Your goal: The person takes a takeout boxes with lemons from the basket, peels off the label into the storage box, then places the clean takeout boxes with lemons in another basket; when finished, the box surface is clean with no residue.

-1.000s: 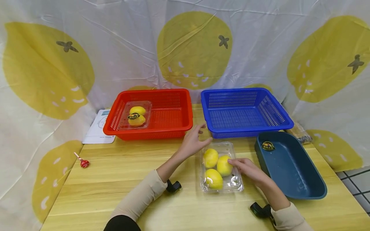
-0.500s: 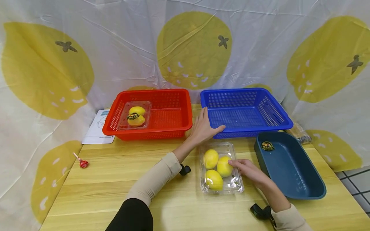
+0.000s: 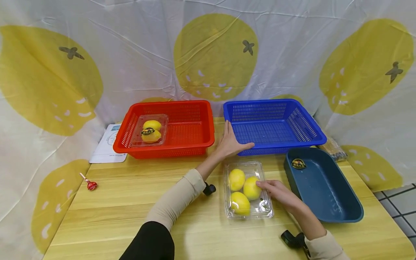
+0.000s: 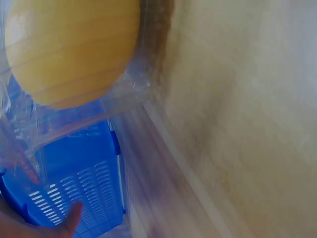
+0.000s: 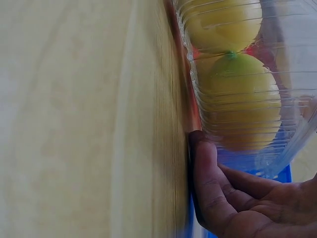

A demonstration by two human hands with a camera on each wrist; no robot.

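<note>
A clear plastic clamshell box [image 3: 264, 206] holding three lemons [image 3: 239, 203] lies on the wooden table before me. At its right side my right hand [image 3: 280, 192] grips the box, thumb on the lid. The right wrist view shows its fingers [image 5: 210, 191] low against the ribbed wall. Beyond the box, my left hand [image 3: 230, 143] is at the front left corner of a blue plastic basket [image 3: 264, 149]. Its fingers stretch along the basket's left side and the thumb points right along the front rim. Whether it presses on the basket I cannot tell.
To the left stands a red basket [image 3: 169, 152] with another clear box [image 3: 164, 126] of lemons in it. A dark teal tub [image 3: 325, 187] with a black-and-gold label [image 3: 298, 163] is at right. A red lollipop [image 3: 92, 185] and a white sheet [image 3: 105, 146] lie at left.
My left hand has moved away from above the clear box, forward and right to the blue basket's corner. The right hand keeps its hold on the box.
</note>
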